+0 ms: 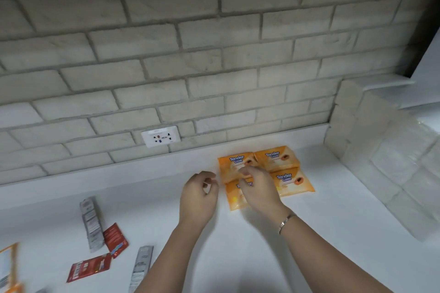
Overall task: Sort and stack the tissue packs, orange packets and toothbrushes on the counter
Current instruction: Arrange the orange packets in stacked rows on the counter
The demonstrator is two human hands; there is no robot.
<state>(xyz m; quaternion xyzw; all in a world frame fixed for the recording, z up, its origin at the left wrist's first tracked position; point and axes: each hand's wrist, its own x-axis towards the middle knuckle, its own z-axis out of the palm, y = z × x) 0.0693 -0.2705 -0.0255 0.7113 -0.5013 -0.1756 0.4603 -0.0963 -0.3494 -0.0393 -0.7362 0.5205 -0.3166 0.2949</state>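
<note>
Tender Love packs (283, 162) grouped; toothbrush packs (91, 223) unsorted.
Left hand (198, 197) loosely curled, empty; right hand (258, 189) over the group, grip unclear.

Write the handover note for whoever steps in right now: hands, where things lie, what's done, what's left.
Left hand: loosely curled, holding nothing, just left of the orange packs.
Right hand: over the left two orange packs, fingertips down at them; unclear whether it pinches one.
Orange packs: four, flat in a two-by-two block at the back of the counter.
Front left, loose: two grey long packs, two red packets, and an orange-edged pack at the picture's edge.
Done: orange block laid out.
Left: group the loose items; bring over the stray orange-edged pack.
</note>
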